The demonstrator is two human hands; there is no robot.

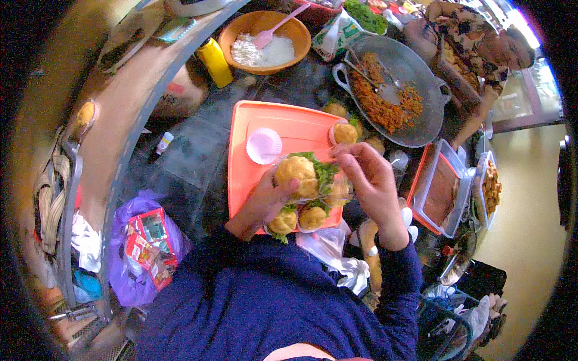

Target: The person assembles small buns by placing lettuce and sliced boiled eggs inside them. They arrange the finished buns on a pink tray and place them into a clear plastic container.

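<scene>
My left hand (pixel 264 201) grips a round golden bun (pixel 297 173) with green lettuce (pixel 324 169) sticking out of its right side. Clear plastic (pixel 342 190) shows around the bun's right edge. Just right of the bun, my right hand (pixel 374 183) has thumb and fingers pinched together, seemingly on the thin plastic; its edge is hard to make out. Beneath both hands lies an orange tray (pixel 239 129). On its near part sit two filled buns (pixel 281 222), and a pale pink paper cup (pixel 264 145) rests on its far left. Another bun (pixel 345 133) stands at the far right corner.
Beyond the tray are a wok (pixel 415 66) of orange-brown filling, a wooden bowl (pixel 229 42) of white powder and a yellow bottle (pixel 214 63). Plastic containers (pixel 448 186) stand to the right. A purple bag (pixel 126 240) lies left. Another person (pixel 466 27) sits at the far right.
</scene>
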